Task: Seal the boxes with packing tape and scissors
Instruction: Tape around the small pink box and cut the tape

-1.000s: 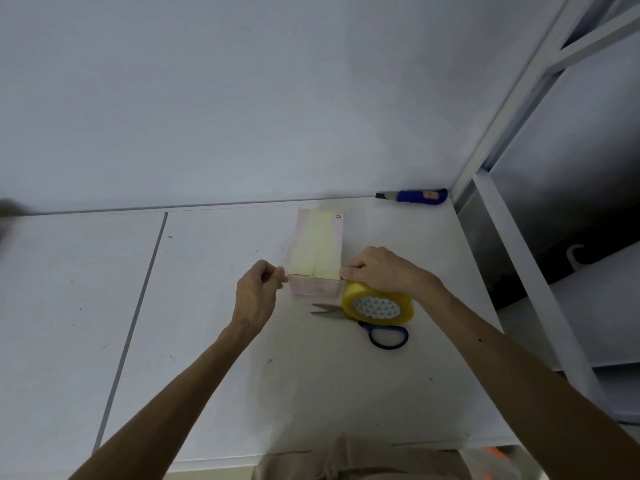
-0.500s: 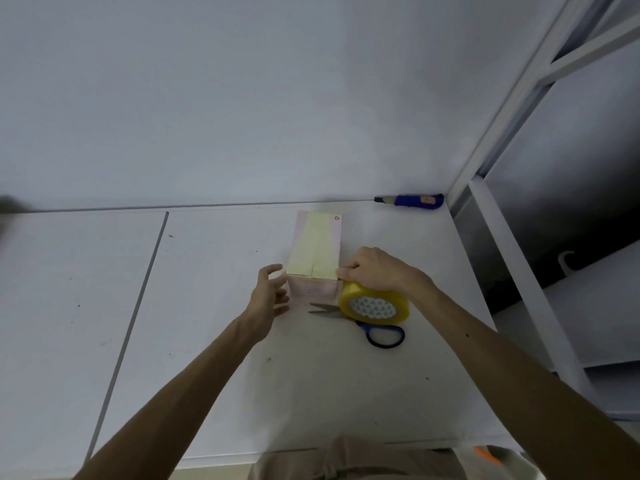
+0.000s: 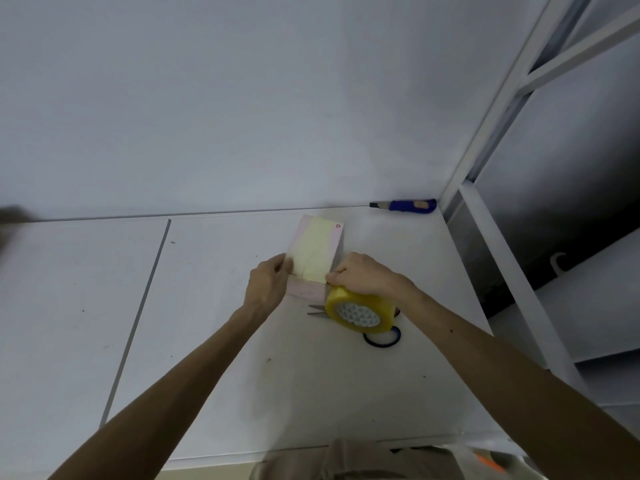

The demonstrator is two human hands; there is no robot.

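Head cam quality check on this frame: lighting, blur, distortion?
Head view: dim, even, bluish light, no glare or hard shadows; box, tape roll, left hand and right hand fairly sharp; a dark smear blurs the left edge; wide-angle distortion makes the shelf frame lean steeply.

Bare counter [image 3: 86, 323] runs left of box [image 3: 317, 247] and on to the near edge. Left grip [image 3: 266, 285] holds box's near-left corner. Right grip [image 3: 363, 278] holds tape roll [image 3: 360, 311] at near-right corner, roll over scissors [image 3: 317, 313]. Utility knife [image 3: 412, 206] lies along wall [image 3: 242, 116], far right. Shelf frame [image 3: 498, 258] borders counter's right edge. Strip of counter shows between box and wall.
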